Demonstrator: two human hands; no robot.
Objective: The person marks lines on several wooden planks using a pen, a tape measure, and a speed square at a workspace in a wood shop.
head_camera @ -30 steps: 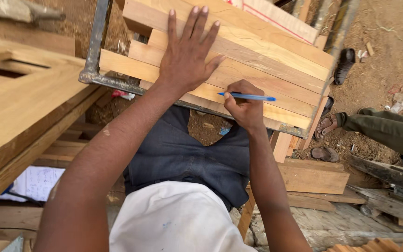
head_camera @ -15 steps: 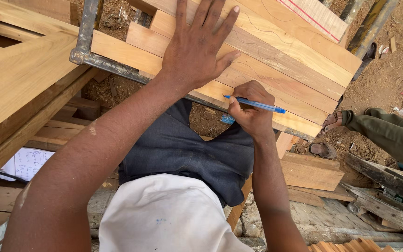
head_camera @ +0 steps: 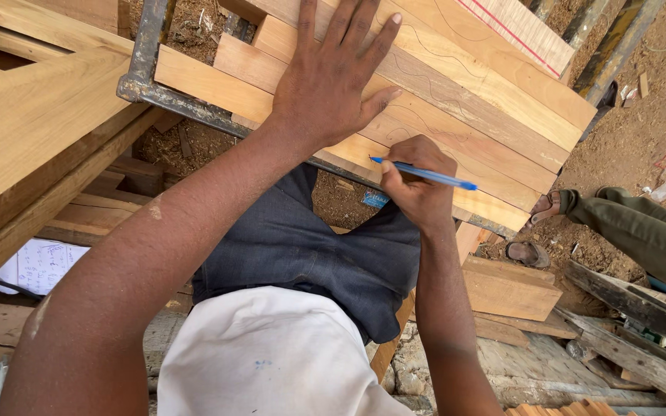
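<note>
Wooden boards [head_camera: 456,115], right hand [head_camera: 414,185] gripping pen [head_camera: 425,175]

Left hand [head_camera: 331,81] flat, fingers spread on planks [head_camera: 456,100]; right hand [head_camera: 414,185] holds blue pen [head_camera: 425,175], tip on wood.

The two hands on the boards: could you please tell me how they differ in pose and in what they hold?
The left hand lies flat, fingers spread, palm down on the wooden boards; the right hand is curled into a fist-like grip. The left hand holds nothing, while the right hand holds a blue pen. The left hand sits farther up the boards; the right hand is at their near edge. Both are bare and touch the boards.
</note>
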